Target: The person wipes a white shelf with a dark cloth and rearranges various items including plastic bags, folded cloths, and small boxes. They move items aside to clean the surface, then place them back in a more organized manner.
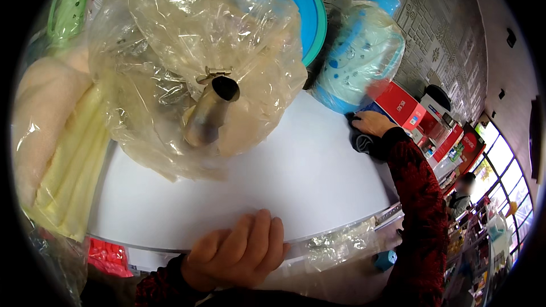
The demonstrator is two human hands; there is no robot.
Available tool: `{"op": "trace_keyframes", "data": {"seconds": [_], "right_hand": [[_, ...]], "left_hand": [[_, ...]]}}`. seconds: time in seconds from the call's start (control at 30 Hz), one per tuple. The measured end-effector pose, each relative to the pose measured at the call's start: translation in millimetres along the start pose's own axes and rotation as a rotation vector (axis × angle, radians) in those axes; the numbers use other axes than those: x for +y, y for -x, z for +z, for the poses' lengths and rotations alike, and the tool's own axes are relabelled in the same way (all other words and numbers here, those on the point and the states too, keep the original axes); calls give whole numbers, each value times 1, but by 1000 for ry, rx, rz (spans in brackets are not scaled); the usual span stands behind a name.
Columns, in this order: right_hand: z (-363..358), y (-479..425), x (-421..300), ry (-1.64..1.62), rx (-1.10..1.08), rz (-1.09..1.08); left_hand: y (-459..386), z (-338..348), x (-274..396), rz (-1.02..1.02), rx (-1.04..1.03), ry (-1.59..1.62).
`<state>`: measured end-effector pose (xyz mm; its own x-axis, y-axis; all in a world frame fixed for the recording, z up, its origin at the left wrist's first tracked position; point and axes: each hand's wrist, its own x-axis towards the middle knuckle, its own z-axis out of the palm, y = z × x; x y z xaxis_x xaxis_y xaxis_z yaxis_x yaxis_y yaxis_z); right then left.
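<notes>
My left hand point(236, 249) rests at the front edge of the white shelf point(264, 179), its fingers curled together. No object shows in it, and its palm is hidden. At the shelf's right side, my right hand point(373, 123) grips a dark cloth point(362, 140) against the white surface. Just beyond that hand stands a pale blue jug point(358, 59) wrapped in clear plastic. Toward the back left, a big clear plastic bag point(256, 111) lies crumpled around a metal tube-like piece point(209, 115) with a dark open end. A small metal fitting point(218, 70) sits beside the opening.
Blue and green round basins point(313, 21) stand behind the bag. Yellow wrapped goods point(72, 162) and a green jug point(68, 13) line the left. Red boxes point(396, 104) crowd the right. A pink package point(108, 256) lies below the shelf. Farther off is a person point(460, 196).
</notes>
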<state>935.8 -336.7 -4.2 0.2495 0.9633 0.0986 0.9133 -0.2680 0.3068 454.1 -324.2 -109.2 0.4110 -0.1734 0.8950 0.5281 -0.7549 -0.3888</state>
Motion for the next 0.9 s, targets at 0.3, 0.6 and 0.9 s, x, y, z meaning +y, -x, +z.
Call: {"op": "trace_keyframes", "data": {"seconds": [0.3,0.6,0.9], "right_hand": [[-8,-10,-10,-85,-95,171],[-48,110,-57,-122,-14,309],[-66,233,-45,16,12,443]], "left_hand": [[-2,0,2,-43,-2,20],[-6,-4,4,-88,4,110],[-8,-4,3,-91,30,149]]}}
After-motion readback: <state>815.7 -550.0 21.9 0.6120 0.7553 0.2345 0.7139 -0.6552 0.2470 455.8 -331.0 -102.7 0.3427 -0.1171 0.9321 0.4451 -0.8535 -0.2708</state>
